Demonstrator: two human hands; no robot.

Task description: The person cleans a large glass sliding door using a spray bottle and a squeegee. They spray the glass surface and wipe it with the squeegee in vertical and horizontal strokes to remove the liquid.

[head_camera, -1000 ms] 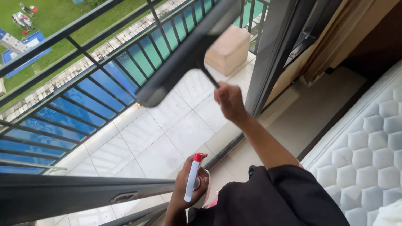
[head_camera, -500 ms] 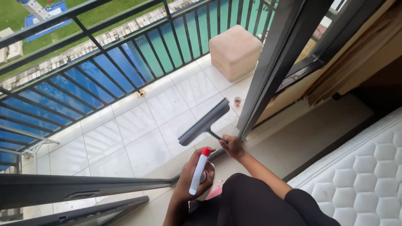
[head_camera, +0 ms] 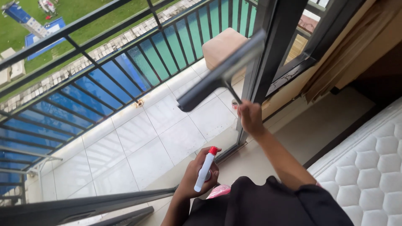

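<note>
Compared with half a second ago, the squeegee (head_camera: 222, 71) is higher on the glass, its blade now crossing in front of the beige stool (head_camera: 222, 48) outside. In the head view, the right hand (head_camera: 250, 118) is closed around the handle, arm stretched so the dark blade lies tilted against the pane beside the door frame (head_camera: 268, 54). The left hand (head_camera: 200, 178) grips a white spray bottle (head_camera: 205, 169) (red cap up) low near the body, away from the glass. A quilted mattress (head_camera: 368, 171) lies at right.

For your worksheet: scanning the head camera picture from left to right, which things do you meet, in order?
Balcony railing → left hand holding the spray bottle → squeegee → right hand → dark door frame → white quilted mattress.
</note>
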